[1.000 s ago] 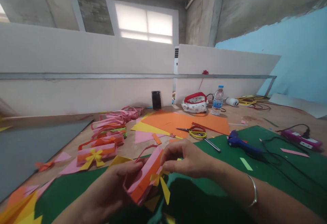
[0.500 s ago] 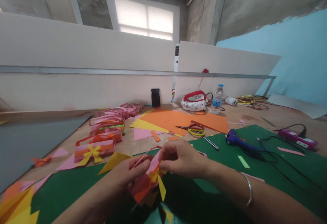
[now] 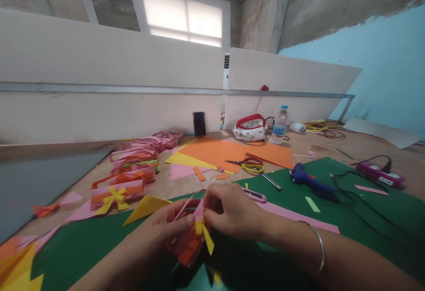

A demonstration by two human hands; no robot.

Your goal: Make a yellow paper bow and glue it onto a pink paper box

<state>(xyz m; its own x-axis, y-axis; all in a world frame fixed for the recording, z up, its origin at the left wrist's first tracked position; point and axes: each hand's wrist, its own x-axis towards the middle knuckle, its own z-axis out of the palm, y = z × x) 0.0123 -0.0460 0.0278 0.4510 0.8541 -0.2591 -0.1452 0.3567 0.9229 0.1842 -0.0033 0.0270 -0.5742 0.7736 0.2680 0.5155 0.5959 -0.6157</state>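
My left hand (image 3: pixel 171 220) is wrapped around the side of a small pink and orange handbag (image 3: pixel 186 246), made of felt or craft paper, with its thumb on top. A thin pink handle (image 3: pixel 187 203) loops above that thumb. On the bag's front is a yellow bow (image 3: pixel 207 239), its tail hanging down. My right hand (image 3: pixel 229 207) is closed in a pinch at the bag's upper edge, just above the bow. Its fingertips hide what exactly they grip. The bag is tilted above a green sheet (image 3: pixel 89 242).
Several similar bags (image 3: pixel 139 174) stand in a row at left. Scissors (image 3: pixel 250 164), a box cutter (image 3: pixel 270 181) and a blue glue gun (image 3: pixel 312 184) with a cord lie ahead and right. Orange sheets (image 3: pixel 212 151), a pouch (image 3: pixel 249 129), a water bottle (image 3: pixel 279 125) and a phone (image 3: pixel 199 124) are farther back.
My right hand has shifted slightly left along the bag's upper edge, and the bow looks narrower from this angle. More of a pink strip shows behind my right forearm. The view has moved slightly.
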